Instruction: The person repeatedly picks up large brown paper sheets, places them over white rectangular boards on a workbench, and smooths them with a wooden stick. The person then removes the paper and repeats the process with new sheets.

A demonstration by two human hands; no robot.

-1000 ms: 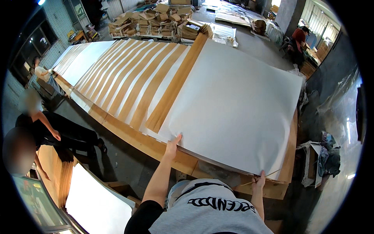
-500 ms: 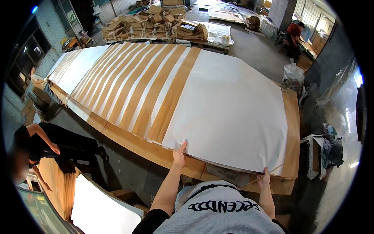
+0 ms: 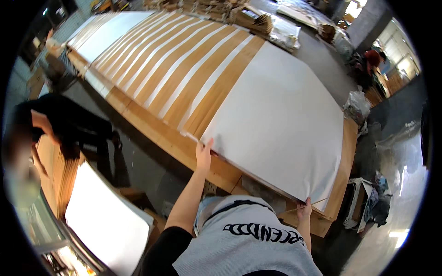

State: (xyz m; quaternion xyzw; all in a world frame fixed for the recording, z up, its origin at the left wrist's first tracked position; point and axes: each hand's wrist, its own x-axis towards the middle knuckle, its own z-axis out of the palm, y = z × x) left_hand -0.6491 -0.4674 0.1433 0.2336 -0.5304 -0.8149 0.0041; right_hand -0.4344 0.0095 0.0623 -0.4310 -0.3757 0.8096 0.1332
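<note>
White sheet [image 3: 281, 119], shifted left, at left hand [image 3: 204, 154]

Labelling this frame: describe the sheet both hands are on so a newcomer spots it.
On the long wooden table, find the nearest end. The big white sheet lies there, left hand and right hand at its near edge; unlike the striped overlapping sheets beyond, it shows full width.

Matt white paper sheet [image 3: 281, 124] on smooth wooden boards [image 3: 161, 133]
</note>
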